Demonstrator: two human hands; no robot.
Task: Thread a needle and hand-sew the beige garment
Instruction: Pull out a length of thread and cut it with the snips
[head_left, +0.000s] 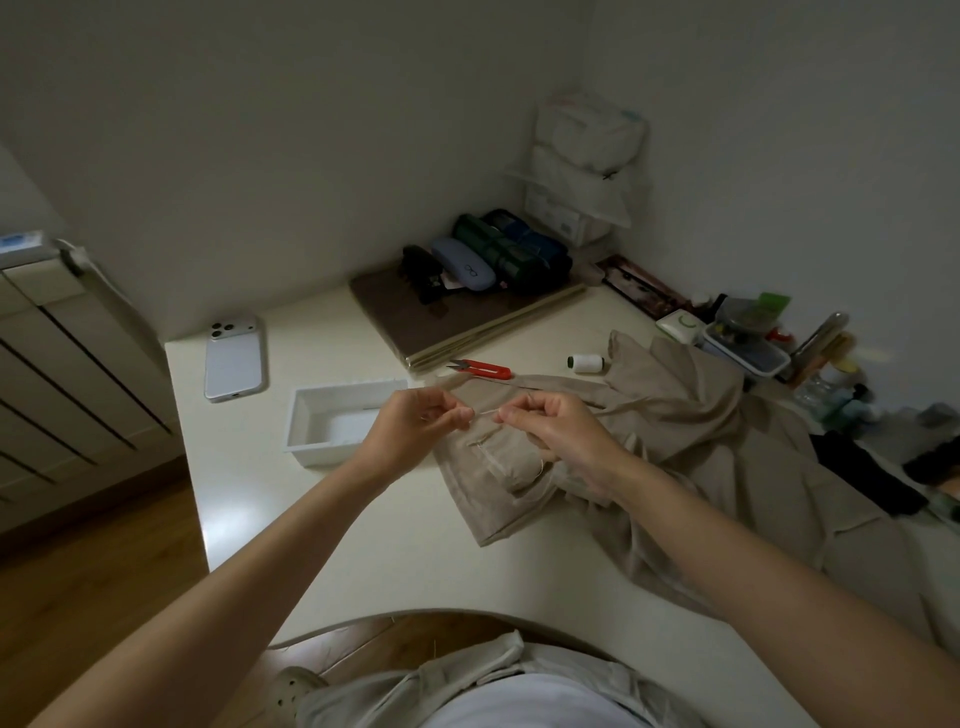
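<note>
beige garment (675, 431) lies beneath; threading, i judge: left grip (415, 426) and right grip (550, 431) pinch one pale strand (485, 413). next needs steady aim.

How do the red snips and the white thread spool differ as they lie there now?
The red snips are flat and slim, blades pointing left; the white thread spool is a stubby cylinder on its side, dark end leftward. The snips lie left of the spool, which sits by the beige garment's bunched edge. Both rest untouched on the table, beyond the left hand and right hand, which pinch a thin thread.
</note>
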